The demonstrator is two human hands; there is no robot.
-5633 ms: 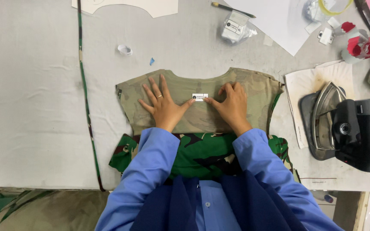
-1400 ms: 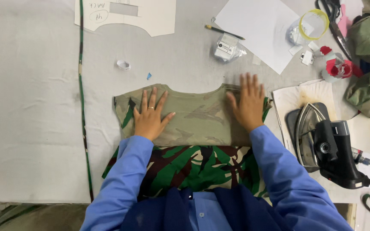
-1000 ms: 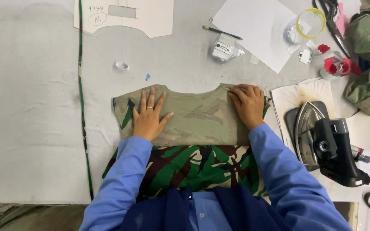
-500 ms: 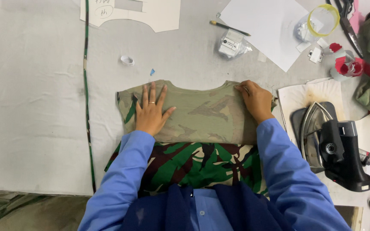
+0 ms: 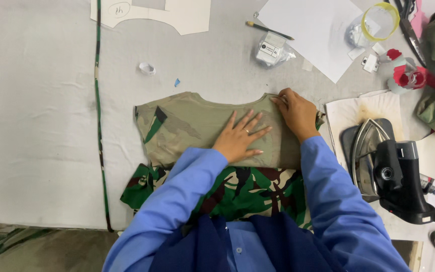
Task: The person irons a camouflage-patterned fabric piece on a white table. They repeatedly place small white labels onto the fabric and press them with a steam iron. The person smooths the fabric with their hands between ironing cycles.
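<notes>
The left hand [image 5: 240, 138] lies open and flat on the camouflage garment [image 5: 192, 126] on the worktop [image 5: 36, 126], while the right hand [image 5: 295, 113] pinches its far right edge, near the iron [image 5: 388, 168].

The single head-worn camera looked almost straight down from above the person's chest onto the grey table [image 5: 36, 151]. It sat close enough that the blue sleeves [image 5: 177, 211] filled the near edge. The iron [image 5: 393, 171] lay at right, white paper [image 5: 313, 30] at far.
</notes>
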